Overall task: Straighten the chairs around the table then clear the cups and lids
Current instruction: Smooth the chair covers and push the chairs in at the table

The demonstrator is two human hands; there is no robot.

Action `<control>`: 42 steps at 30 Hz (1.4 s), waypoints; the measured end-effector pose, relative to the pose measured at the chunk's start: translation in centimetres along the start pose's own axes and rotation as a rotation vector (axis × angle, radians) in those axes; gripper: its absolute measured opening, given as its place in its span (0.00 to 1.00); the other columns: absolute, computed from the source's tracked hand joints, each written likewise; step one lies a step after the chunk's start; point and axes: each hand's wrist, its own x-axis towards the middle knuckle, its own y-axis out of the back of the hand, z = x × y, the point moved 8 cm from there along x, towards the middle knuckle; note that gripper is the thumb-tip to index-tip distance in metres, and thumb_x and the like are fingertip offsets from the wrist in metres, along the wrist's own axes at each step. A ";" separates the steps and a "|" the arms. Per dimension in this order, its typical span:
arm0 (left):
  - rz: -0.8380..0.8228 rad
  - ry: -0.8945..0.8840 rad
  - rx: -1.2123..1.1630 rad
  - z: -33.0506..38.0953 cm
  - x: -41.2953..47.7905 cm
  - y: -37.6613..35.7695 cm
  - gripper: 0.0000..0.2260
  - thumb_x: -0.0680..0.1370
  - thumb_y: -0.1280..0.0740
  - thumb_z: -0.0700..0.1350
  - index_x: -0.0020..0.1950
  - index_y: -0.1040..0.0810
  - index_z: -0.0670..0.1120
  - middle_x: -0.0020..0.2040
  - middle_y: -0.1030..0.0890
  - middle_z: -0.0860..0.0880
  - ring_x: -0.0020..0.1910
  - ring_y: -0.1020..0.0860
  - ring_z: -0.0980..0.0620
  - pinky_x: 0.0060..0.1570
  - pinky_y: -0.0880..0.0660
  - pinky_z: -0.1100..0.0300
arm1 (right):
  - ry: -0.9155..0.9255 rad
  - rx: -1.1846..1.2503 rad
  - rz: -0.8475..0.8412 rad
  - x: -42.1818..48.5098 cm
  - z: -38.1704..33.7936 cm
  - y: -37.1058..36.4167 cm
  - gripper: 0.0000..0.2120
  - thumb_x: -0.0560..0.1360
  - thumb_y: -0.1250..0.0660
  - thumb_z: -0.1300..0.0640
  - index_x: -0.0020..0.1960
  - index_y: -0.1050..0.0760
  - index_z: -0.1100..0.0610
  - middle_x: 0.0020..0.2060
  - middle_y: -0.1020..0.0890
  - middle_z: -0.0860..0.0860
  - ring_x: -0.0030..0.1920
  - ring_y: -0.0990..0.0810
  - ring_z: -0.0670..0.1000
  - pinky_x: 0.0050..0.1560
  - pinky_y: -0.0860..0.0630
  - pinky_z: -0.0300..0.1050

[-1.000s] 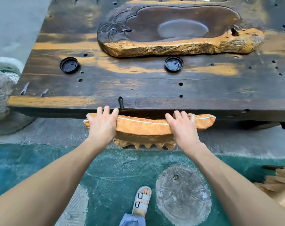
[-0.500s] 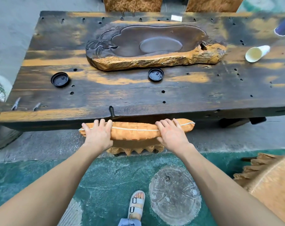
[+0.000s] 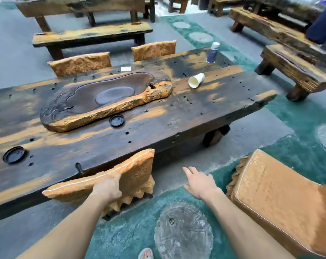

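Our left hand (image 3: 107, 187) grips the near chair (image 3: 136, 171), tucked against the bench (image 3: 158, 128); right hand (image 3: 199, 184) spread, empty; we'd turn the askew chair (image 3: 279, 199) squarely inward; cups (image 3: 195, 80) and lids (image 3: 117, 120) lie on the bench.

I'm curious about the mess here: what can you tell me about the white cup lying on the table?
The cup looks like plain white paper, pale inside and seemingly empty. It lies tipped on its side on the dark wooden table, open mouth turned towards the camera, base pointing away to the right. It sits right of the carved tray, apart from it. Only the table touches it.
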 end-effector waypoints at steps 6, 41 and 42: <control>0.067 -0.301 0.089 21.8 -7.3 2.4 0.38 0.75 0.37 0.49 0.81 0.52 0.60 0.68 0.28 0.46 0.64 0.25 0.42 0.56 0.24 0.47 | -0.194 0.162 0.127 -10.4 16.3 1.3 0.34 0.81 0.41 0.45 0.82 0.53 0.46 0.78 0.41 0.50 0.70 0.28 0.60 0.67 0.31 0.62; 0.062 -0.857 0.122 98.6 -31.1 -8.5 0.37 0.75 0.31 0.58 0.79 0.46 0.53 0.73 0.33 0.41 0.67 0.29 0.36 0.61 0.27 0.40 | -0.642 0.252 0.304 -40.9 79.4 -6.5 0.52 0.73 0.29 0.65 0.80 0.60 0.38 0.80 0.43 0.51 0.79 0.45 0.54 0.74 0.45 0.71; 0.042 -0.839 0.100 99.5 -30.2 -8.5 0.36 0.75 0.31 0.59 0.78 0.44 0.53 0.73 0.33 0.41 0.67 0.29 0.35 0.61 0.27 0.39 | -0.628 0.241 0.289 -39.8 80.7 -6.0 0.51 0.73 0.31 0.66 0.80 0.59 0.38 0.80 0.43 0.51 0.79 0.45 0.54 0.74 0.45 0.71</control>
